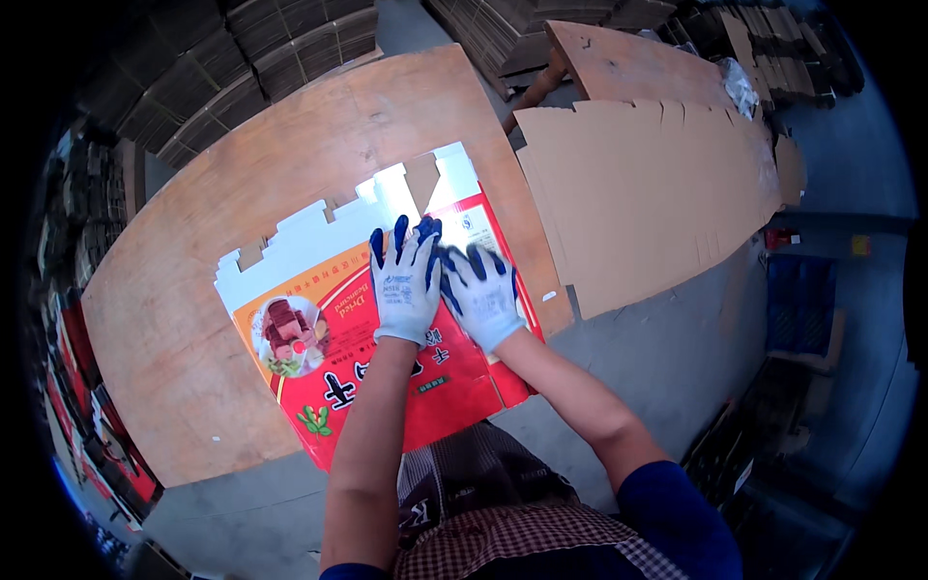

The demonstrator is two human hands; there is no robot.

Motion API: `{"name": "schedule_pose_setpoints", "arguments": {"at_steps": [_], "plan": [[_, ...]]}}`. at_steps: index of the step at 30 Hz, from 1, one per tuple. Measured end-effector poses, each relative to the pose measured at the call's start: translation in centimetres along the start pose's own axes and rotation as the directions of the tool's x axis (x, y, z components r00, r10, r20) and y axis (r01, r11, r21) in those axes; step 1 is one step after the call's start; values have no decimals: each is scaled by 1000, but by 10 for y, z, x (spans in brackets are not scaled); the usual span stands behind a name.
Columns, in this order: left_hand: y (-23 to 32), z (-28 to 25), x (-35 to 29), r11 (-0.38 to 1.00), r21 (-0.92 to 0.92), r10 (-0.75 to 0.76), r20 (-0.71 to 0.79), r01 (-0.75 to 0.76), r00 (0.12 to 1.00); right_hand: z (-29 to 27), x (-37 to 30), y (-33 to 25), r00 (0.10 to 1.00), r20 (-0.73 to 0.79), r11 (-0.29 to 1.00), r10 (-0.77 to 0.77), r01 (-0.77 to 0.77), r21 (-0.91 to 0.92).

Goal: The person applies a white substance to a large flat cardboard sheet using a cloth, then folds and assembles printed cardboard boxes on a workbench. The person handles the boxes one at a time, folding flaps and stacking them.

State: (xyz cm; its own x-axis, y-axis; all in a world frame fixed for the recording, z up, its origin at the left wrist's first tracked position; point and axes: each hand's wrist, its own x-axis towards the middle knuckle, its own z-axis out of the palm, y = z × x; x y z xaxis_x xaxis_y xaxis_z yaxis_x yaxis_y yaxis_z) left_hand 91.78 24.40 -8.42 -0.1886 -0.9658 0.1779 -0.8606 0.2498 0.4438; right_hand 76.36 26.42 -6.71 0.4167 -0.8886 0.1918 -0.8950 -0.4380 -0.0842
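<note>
A printed cardboard box blank (464, 382), red and orange with a food picture, lies flat on a wooden table (184, 309). Its far edge has white, notched flaps (314, 237). Both hands wear white work gloves with dark blue fingertips. My left hand (404, 295) rests on the blank with its fingers stretched forward and apart. Beside it, close to the blank's right side, my right hand (485, 298) presses down with spread fingers. The hands nearly meet at the thumbs. The part of the blank under my palms and left forearm is hidden.
Right of the table lies a large plain brown cardboard sheet (648, 203), with a second wooden board (638, 68) behind it. Bundled cardboard stacks (300, 34) stand at the far left. Red printed pieces (82, 387) sit along the left. A blue crate (802, 300) is at right.
</note>
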Motion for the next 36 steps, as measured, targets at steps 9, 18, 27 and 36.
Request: {"name": "schedule_pose_setpoints", "arguments": {"at_steps": [9,18,27,36], "plan": [[8,-8,3,1000,-30,5,3,-5,1000,-70,-197,-4,946,322,922,20,-142,360],[44,-32,-41,996,39,70,221,-80,973,-68,-110,131,708,395,811,585,-519,-271],[46,-29,-70,992,111,24,337,-65,941,-86,-68,130,560,603,819,568,-461,-343],[44,-29,-71,991,117,22,345,-66,938,-57,-72,134,620,564,838,545,-372,-400]]}}
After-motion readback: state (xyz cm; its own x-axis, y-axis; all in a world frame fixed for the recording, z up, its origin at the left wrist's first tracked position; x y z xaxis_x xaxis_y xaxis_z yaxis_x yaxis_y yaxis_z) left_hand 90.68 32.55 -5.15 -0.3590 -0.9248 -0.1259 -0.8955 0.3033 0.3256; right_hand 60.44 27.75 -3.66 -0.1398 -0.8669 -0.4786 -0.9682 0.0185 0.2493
